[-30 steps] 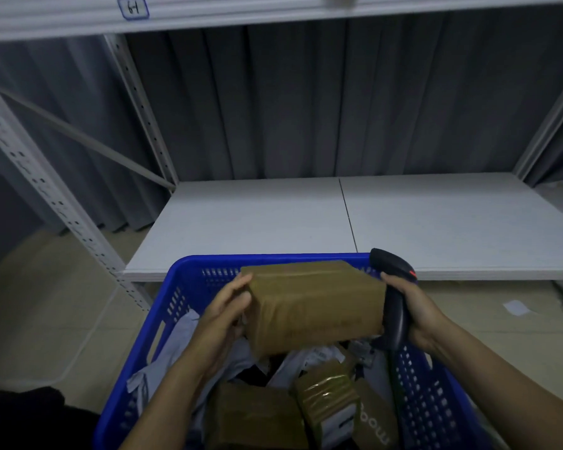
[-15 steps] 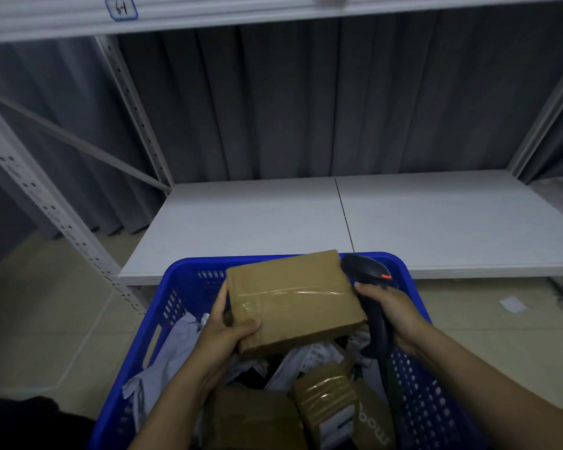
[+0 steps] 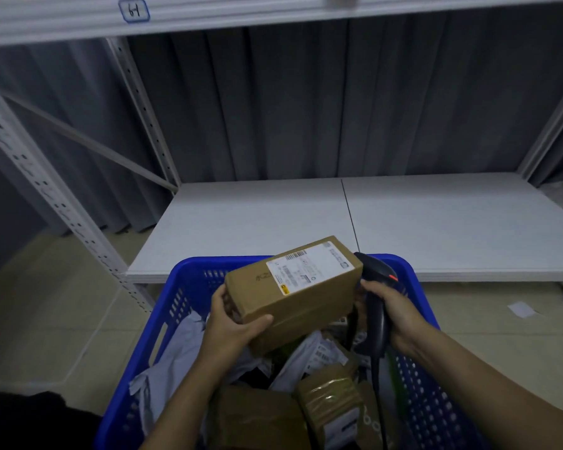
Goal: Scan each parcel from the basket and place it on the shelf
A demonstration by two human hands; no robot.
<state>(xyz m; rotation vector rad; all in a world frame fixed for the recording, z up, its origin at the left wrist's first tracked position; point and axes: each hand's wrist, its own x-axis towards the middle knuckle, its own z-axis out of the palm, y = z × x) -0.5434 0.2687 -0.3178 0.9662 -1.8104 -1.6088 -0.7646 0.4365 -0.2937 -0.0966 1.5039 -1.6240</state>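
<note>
Parcel (image 3: pixel 293 293) held above basket (image 3: pixel 182 297), label (image 3: pixel 309 267) up, long axis left-near to right-far. Left hand (image 3: pixel 238 323) fingers (image 3: pixel 223 295) grip its left end. Right hand (image 3: pixel 394 313) grips scanner (image 3: pixel 377 274), just beside the parcel's right end. Judged: scan next; shelf (image 3: pixel 257 228) lies beyond.

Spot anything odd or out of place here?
Only minor: a white paper scrap lies loose on the floor right of the blue basket. The cardboard box is tilted in the left hand, label up, which suits scanning. No damage visible.
</note>
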